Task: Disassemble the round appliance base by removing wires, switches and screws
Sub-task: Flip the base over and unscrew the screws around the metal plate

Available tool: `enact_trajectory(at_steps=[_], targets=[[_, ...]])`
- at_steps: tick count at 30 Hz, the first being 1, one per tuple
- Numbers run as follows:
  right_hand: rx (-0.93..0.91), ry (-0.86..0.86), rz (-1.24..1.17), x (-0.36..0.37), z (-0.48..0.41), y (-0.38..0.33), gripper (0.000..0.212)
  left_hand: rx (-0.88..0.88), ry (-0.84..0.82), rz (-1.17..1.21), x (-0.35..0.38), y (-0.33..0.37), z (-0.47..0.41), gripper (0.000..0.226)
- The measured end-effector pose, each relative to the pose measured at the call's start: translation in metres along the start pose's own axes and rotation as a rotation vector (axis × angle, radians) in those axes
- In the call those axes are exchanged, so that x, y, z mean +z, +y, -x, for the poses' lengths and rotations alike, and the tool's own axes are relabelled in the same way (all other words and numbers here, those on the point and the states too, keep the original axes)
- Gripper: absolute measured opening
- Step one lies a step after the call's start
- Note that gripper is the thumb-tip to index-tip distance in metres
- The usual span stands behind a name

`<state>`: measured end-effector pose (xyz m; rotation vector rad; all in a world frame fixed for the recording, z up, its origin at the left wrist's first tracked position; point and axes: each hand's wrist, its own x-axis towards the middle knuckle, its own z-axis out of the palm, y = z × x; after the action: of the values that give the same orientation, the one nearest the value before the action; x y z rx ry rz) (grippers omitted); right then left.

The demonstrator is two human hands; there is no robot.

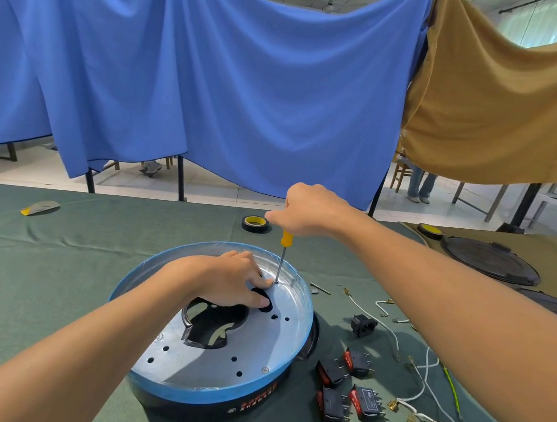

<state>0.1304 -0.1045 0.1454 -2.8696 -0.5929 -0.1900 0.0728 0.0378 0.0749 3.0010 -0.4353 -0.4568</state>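
Head view. The round appliance base [256, 341] is lying flat on the green-covered table [93, 260], metal plate facing up, just in front of the person. The right hand [304, 213] is gripping the yellow handle of a screwdriver [282, 257]. Its long axis is standing nearly upright, tip pointing down onto a screw [275, 282] near the base's far rim. The left hand [235, 282] is pressing on the plate, fingers extended, fingertips just beside the screw. Red-and-black switches [351, 383] and white wires [422, 397] are lying on the table, right of the base.
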Motion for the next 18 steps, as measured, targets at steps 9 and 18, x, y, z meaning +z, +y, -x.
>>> enact_trajectory(at_steps=[9, 18], targets=[[-0.009, -0.003, 0.009, -0.0008, 0.0003, 0.0009, 0.038, 0.013, 0.010, 0.010, 0.0015, -0.0018, -0.0010, 0.050], [-0.028, -0.028, -0.017, -0.0011, 0.0000, -0.0008, 0.028, 0.028, 0.019, 0.001, 0.0005, -0.0003, -0.0005, 0.050]])
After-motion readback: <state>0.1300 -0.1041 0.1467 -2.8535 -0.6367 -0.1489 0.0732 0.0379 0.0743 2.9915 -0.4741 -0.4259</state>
